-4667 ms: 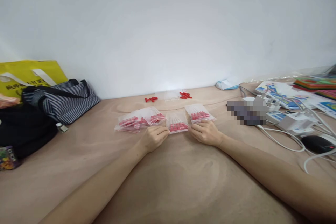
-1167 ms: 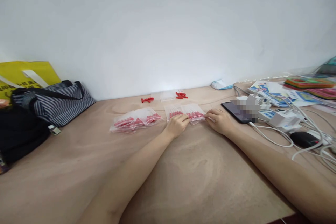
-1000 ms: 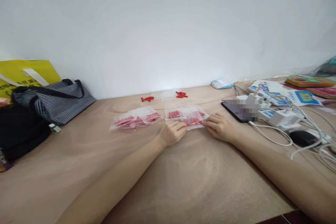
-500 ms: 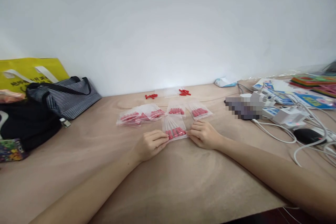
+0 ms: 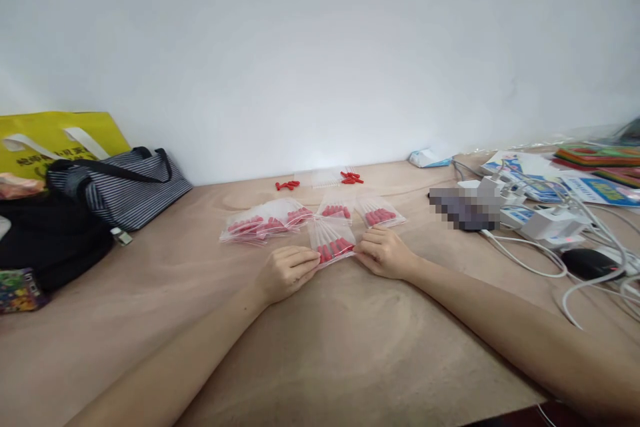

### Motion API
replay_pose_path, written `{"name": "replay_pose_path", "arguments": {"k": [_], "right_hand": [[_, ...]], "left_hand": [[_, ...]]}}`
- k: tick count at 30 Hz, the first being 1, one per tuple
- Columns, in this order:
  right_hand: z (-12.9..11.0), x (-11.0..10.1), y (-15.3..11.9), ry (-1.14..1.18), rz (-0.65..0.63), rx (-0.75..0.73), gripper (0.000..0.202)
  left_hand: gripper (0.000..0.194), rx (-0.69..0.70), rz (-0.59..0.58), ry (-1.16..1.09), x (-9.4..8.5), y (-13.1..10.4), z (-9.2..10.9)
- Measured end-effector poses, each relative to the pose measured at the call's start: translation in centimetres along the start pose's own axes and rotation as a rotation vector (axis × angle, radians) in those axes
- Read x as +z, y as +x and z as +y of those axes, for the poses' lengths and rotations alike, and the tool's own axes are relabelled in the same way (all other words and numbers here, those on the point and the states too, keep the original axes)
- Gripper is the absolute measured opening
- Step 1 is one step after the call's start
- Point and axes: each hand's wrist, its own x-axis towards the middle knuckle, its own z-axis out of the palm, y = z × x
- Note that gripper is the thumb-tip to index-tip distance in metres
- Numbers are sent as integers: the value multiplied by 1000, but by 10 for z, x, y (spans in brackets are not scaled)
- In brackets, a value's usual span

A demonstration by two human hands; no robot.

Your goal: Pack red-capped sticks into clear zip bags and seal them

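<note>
Head view, left hand (image 5: 289,273) and right hand (image 5: 384,252) pinching nearest clear bag (image 5: 331,240), fingertips (image 5: 315,257) indistinct; phone (image 5: 463,210) largely pixelated.

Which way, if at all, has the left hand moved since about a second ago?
Yes: against the striped bag, the left hand has moved leftward and nearer the person.

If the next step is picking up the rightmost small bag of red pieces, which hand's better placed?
Probably your right hand: it's just in front of the rightmost bag. Your left hand is farther off, though both hold the front bag by its edge.
</note>
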Motion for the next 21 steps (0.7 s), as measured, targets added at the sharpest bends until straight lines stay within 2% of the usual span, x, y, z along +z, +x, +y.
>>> {"name": "replay_pose_path", "arguments": {"k": [6, 12, 16, 21], "right_hand": [[-1, 0, 1, -14, 9, -36, 20], [-6, -3, 6, -100, 83, -108, 27], [-8, -5, 7, -132, 85, -120, 28], [-11, 1, 13, -126, 104, -68, 18]], "left_hand": [[10, 25, 52, -3, -5, 6, 3], [11, 46, 55, 47, -7, 7, 6], [12, -1, 78, 68, -6, 7, 6], [11, -92, 97, 39, 0, 3, 2]]}}
